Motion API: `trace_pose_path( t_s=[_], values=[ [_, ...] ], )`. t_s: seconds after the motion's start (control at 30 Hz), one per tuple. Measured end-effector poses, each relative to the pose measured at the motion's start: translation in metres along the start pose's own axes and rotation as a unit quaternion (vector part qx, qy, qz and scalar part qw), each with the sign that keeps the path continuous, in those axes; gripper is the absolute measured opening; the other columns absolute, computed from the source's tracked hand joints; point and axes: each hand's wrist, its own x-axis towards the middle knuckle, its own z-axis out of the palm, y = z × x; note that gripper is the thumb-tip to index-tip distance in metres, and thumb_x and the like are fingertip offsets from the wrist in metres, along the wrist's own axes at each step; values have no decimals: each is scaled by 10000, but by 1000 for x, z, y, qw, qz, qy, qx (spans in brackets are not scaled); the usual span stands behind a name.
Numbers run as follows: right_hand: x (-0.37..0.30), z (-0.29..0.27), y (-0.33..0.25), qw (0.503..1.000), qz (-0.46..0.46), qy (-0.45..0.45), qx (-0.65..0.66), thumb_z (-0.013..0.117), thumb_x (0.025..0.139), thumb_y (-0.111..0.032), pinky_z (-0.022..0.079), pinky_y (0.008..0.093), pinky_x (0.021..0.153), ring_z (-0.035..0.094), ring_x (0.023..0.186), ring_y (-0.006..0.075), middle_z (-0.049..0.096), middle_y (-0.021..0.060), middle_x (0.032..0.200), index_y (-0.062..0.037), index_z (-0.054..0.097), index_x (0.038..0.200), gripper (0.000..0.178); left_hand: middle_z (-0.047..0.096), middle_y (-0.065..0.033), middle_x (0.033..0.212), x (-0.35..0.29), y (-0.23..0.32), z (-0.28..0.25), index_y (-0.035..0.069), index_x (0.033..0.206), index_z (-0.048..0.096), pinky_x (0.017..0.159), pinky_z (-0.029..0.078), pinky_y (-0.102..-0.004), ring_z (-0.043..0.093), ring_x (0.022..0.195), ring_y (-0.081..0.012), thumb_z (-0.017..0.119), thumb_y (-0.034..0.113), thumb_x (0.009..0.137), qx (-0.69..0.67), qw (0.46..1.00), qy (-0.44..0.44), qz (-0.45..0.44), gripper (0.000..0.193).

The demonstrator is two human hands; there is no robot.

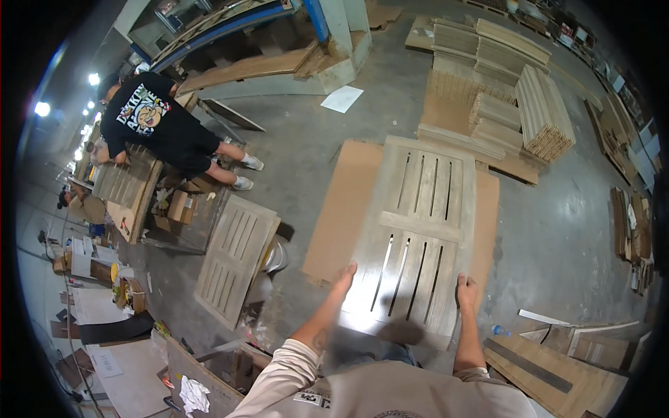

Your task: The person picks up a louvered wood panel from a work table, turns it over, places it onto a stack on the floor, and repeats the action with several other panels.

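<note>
A pale grey-brown wooden panel (421,225) with two rows of long slots is held in front of me by its two long sides. My left hand (343,280) is closed on its left edge near the close end. On the opposite edge my right hand (467,290) grips the wood, thumb upward. The fingers under the panel are hidden. Bright glare lies on the panel beside my left hand, and a shadow covers its near end. Beyond and beneath it, a brown cardboard sheet (340,205) shows on both sides.
Stacked wooden slats (547,115) stand at the far right. A similar slotted panel (234,260) leans at left beside a white bucket (277,258). Past it, a person in black (150,115) bends over a workbench (143,209). Boards (557,373) lie at the near right.
</note>
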Motion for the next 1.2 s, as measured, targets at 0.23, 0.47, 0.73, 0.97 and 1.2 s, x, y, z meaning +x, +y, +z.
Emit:
trace_pose_path(
  t_s=[0.23,0.47,0.73,0.97,1.2],
  values=[
    [-12,-1,-22,955,65,-206,-203,586,839,-349,485,404,814,646,912,381,655,266,919,40,667,938,410,449,-181,1395,-19,-6,13,-16,1367,419,1067,315,-395,401,1308,-282,471,632,877,89,996,-16,-23,814],
    [-105,34,-243,951,-201,-216,92,485,954,-236,344,385,1050,461,1256,357,491,268,1316,52,426,1333,481,342,-152,1469,-99,20,11,14,1441,275,1126,220,-424,289,1377,-261,220,646,937,-399,907,-105,83,810],
    [-191,145,-272,779,-411,-466,83,247,1008,-333,237,434,1112,333,1344,348,369,194,1443,1,384,1384,521,303,-163,1487,-283,97,-66,48,1450,270,1140,193,-405,262,1390,-273,188,636,940,-411,792,-90,443,782],
    [-323,110,-368,636,34,-728,253,180,981,-555,315,486,1078,390,1303,370,356,247,1430,-35,264,1441,699,254,-171,1508,-335,-35,-85,55,1466,235,1134,176,-463,242,1396,-310,194,626,943,-269,881,268,282,775],
    [-361,104,-407,533,-44,-774,338,264,962,-585,444,421,980,575,1118,342,501,279,1287,-13,297,1406,724,106,-249,1524,-506,-10,-110,118,1501,88,1140,102,-521,136,1407,-405,150,679,910,-655,489,43,575,817]
  ],
)
